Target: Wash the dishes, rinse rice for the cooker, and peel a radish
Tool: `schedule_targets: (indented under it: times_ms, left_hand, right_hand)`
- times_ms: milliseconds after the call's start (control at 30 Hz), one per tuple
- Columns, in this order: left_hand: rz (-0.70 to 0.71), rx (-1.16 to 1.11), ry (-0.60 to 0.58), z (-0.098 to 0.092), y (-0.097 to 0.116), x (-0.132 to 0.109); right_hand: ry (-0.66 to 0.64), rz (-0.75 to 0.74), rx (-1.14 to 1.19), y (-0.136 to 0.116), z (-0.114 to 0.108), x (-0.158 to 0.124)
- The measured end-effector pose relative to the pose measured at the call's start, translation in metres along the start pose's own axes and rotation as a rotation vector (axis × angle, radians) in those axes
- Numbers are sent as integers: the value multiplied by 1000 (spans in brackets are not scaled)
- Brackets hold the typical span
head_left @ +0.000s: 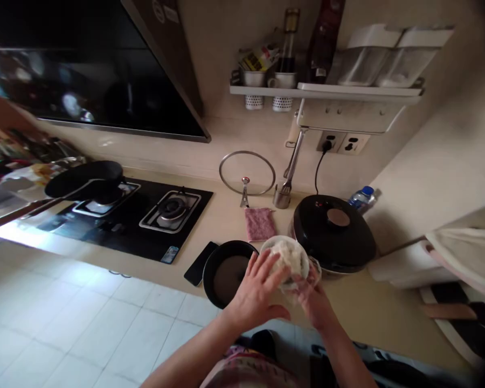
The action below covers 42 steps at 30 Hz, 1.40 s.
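Observation:
My left hand [257,288] lies with fingers spread against the near side of a clear bowl [286,256] filled with white food. My right hand [312,293] is wrapped under and round the bowl's right side, its fingers partly hidden by the bowl. The bowl is tilted and held just above the counter edge, beside a black round pot [223,272] on its left.
A black rice cooker [334,231] stands right behind the bowl. A pink cloth [260,223], a phone [200,262], a glass lid [247,173] on a stand and a gas hob [123,215] with a black pan [84,179] are on the counter [222,215]. A shelf [327,91] hangs on the wall.

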<state>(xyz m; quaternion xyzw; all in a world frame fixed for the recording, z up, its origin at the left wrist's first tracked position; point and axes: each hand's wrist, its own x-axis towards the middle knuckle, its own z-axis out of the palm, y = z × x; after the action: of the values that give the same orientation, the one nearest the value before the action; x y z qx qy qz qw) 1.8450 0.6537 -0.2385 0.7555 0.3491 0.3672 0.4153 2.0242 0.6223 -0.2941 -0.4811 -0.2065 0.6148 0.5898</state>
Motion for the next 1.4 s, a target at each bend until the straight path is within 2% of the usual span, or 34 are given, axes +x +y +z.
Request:
schedule_targets:
  times_ms: [67, 133, 233, 300, 400, 533, 667, 733, 800, 867, 967, 1067, 1167, 1267, 1333, 1400]
  left_hand:
    - [3, 210, -19, -13, 6, 12]
    - [-44, 299, 38, -34, 7, 24]
    - [-130, 219, 216, -78, -3, 41]
    - [-236, 24, 353, -110, -16, 54]
    - [-386, -264, 447, -157, -44, 79]
    - [-474, -371, 457, -230, -89, 122]
    - [-522, -400, 524, -309, -140, 158]
    - [-559, -412, 578, -332, -169, 167]
    - [-606, -428, 628, -336, -198, 166]
    - [-645, -454, 652, -326, -225, 157]
    - [-680, -501, 685, -312, -257, 130]
    - [-697, -535, 806, -323, -276, 96]
    - [-675, -536, 925, -346, -278, 52]
    - [-638, -526, 921, -347, -264, 2]
    - [-633, -420, 828, -331, -253, -30]
    - [-647, -75, 585, -310, -244, -55]
  right_hand:
    - [-98, -31, -7, -4, 25, 18]
    - [-145, -17, -14, -5, 47, 33]
    - [-160, 50, -50, -5, 78, 54]
    - [-176, 80, -84, -4, 99, 68]
    - [-239, 113, -122, 0, 135, 91]
    - [-352, 115, -194, 13, 175, 118]
    - [-371, 181, -231, 28, 194, 141]
    - [-358, 218, -225, 34, 201, 154]
    - [-358, 259, -223, 41, 209, 166]
    - [-362, 302, -227, 49, 218, 177]
    - [-352, 325, -233, 62, 226, 194]
    - [-308, 281, -223, 71, 221, 213]
    - [-239, 278, -256, 80, 207, 234]
    - [-197, 292, -307, 91, 194, 251]
    - [-178, 290, -304, 99, 189, 259]
    - [-166, 313, -292, 105, 186, 267]
